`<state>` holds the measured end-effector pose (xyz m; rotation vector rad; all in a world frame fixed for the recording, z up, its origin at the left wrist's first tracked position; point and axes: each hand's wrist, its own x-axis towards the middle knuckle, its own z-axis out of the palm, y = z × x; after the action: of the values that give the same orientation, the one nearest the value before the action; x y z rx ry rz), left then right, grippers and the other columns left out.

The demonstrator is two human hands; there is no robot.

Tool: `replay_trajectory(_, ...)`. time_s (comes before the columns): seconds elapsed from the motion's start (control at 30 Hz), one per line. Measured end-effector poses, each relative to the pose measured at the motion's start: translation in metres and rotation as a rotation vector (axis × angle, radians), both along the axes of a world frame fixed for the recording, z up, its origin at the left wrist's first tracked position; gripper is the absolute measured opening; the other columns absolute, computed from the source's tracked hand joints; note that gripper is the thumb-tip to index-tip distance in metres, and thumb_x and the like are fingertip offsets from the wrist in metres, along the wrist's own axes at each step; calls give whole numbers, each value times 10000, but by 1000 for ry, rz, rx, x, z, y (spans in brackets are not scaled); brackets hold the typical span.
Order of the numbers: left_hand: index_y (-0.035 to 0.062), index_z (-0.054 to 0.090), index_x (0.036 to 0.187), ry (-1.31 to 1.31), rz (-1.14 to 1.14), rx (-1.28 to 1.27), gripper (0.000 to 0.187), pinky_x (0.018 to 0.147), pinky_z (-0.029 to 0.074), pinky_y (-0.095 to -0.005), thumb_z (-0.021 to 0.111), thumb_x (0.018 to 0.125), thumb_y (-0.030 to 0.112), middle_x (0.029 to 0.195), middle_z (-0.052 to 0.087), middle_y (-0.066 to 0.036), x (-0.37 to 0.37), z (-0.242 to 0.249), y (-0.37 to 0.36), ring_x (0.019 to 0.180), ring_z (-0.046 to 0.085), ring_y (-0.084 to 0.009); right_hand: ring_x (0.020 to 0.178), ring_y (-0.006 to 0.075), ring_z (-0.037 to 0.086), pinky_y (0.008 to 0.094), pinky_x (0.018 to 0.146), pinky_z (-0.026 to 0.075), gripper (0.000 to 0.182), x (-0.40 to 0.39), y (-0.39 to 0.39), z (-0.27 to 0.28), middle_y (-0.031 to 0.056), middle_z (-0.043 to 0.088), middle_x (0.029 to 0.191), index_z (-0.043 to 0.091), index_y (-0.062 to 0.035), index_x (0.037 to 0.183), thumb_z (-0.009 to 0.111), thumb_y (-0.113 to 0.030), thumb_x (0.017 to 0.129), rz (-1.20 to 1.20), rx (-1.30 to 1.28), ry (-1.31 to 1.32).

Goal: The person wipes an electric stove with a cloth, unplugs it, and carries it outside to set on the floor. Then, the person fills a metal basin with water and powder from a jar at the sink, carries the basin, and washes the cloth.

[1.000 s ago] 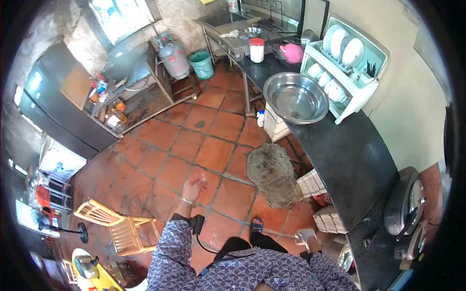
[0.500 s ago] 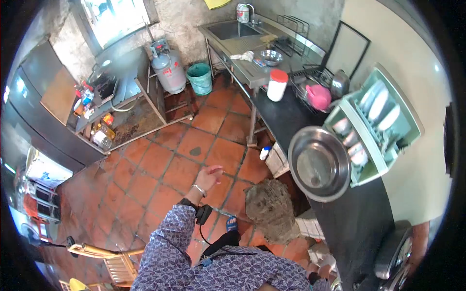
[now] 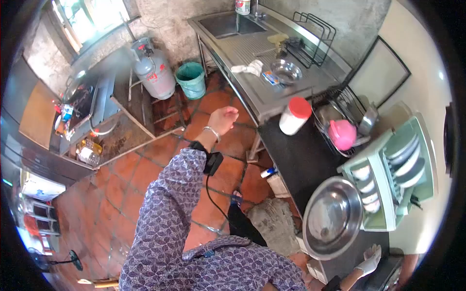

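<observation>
My left hand [image 3: 224, 120], with a bracelet at the wrist, is raised over the tiled floor. Its fingers are curled in, and nothing shows in them. At the lower right, my right hand [image 3: 370, 260] looks covered by a whitish glove. Its fingers are apart and hold nothing, over the black counter [image 3: 303, 167]. Beyond it stands a large steel basin [image 3: 332, 218], not touched by either hand. Farther along the counter are a red-lidded jar [image 3: 295, 116], a pink container [image 3: 342, 135] in a wire rack and a green dish rack [image 3: 383, 182] holding plates and bowls.
A steel sink unit [image 3: 233, 24] carries a small metal bowl [image 3: 285, 72] and a white cloth [image 3: 248, 68]. On the floor are a teal bucket [image 3: 191, 81], a gas cylinder [image 3: 154, 72] and a grey mat [image 3: 274, 225]. A stove stand [image 3: 104, 94] is at left.
The view has moved closer to the sink and counter. My left hand has risen in view and its fingers have curled in. My right hand has come into view near the basin.
</observation>
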<state>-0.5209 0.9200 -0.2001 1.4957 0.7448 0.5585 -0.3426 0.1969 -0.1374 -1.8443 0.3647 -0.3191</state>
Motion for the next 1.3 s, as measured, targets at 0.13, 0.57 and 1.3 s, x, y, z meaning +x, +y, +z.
replay_trajectory(0.13,38,625,905,193,26,249,177,727,478,-271,610,775,158,836,651,-90,61,15,68,766,616,-164,922,188,591,275,701,503,418,25,171,34,98,601,1089,488,8,1209,431,-283,916,67,-94,-10)
replay_trajectory(0.57,172,517,1176,391,-319,904,466,764,479,-344,576,728,56,979,578,-134,178,18,209,882,579,-294,731,186,607,252,585,476,328,38,500,33,108,614,786,553,60,1099,476,-201,916,655,-321,-80)
replay_trajectory(1.3,71,591,728,-135,-833,-314,98,409,381,-231,646,648,61,598,556,18,283,28,440,519,505,-64,818,214,583,322,716,479,348,143,915,47,126,582,1050,569,-3,1098,604,-152,786,1076,124,109)
